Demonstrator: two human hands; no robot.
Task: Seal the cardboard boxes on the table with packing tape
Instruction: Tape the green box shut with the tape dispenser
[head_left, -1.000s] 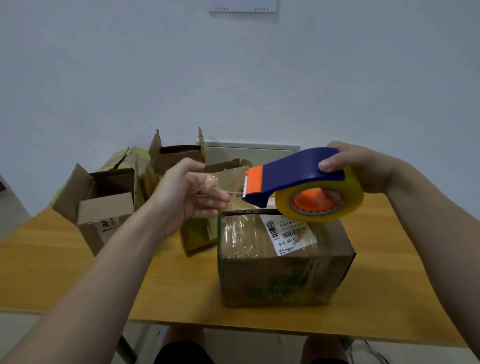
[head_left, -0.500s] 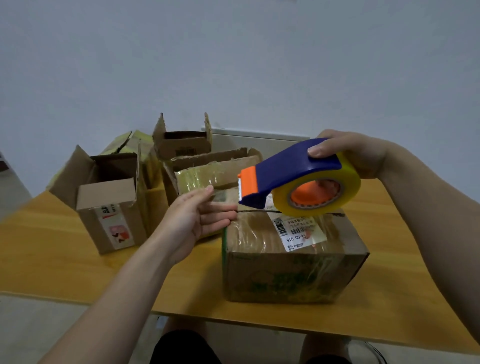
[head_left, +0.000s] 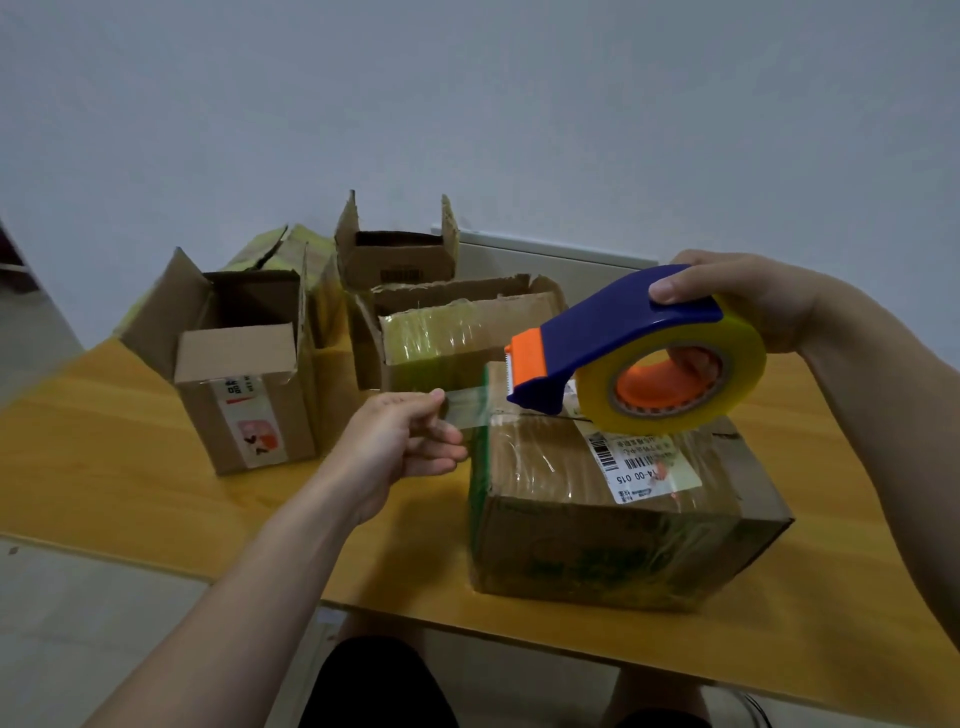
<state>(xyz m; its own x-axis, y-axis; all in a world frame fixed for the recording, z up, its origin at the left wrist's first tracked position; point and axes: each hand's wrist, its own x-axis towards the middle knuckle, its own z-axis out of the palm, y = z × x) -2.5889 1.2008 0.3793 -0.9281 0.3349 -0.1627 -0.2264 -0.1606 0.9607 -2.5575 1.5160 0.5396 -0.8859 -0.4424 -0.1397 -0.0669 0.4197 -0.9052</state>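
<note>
**Strip in line with seam, left end first**

Left hand (head_left: 395, 447): thumb and forefinger pinching free end of tape strip (head_left: 465, 408), just off left edge of closed box (head_left: 597, 499). Right hand (head_left: 743, 296): wrapped round tape dispenser (head_left: 613, 338), above box top. Box at near edge of table (head_left: 104, 467), right of middle. Strip stretched left to right, roughly along top seam (head_left: 535, 415). Left hand nearer; likely start: down over left side.
</note>
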